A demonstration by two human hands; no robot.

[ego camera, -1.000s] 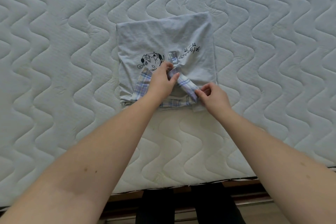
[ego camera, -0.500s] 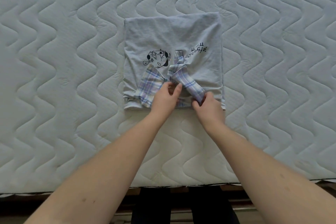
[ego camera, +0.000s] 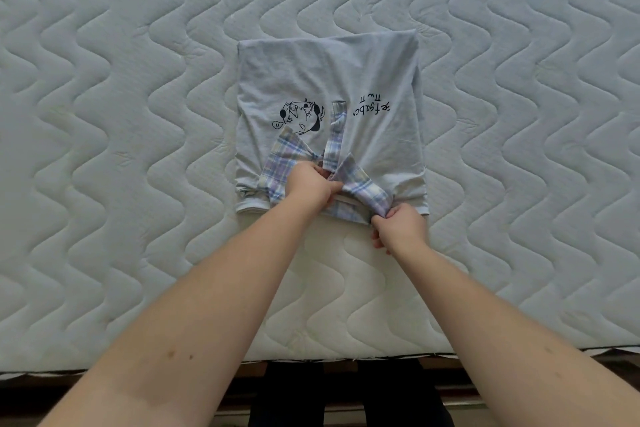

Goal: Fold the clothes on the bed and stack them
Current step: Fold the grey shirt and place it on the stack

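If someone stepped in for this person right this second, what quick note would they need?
Left hand: fingers curled on the plaid collar at the shirt's neck.
Right hand: pinches the collar's right end at the near edge.
Things: one grey folded shirt with a cartoon print lies flat on the quilted mattress, collar toward the person.
Done: the shirt is folded into a rectangle.
Left: tidy the collar flat and let go. No other clothes or stack are in view, so what else needs folding cannot be told.
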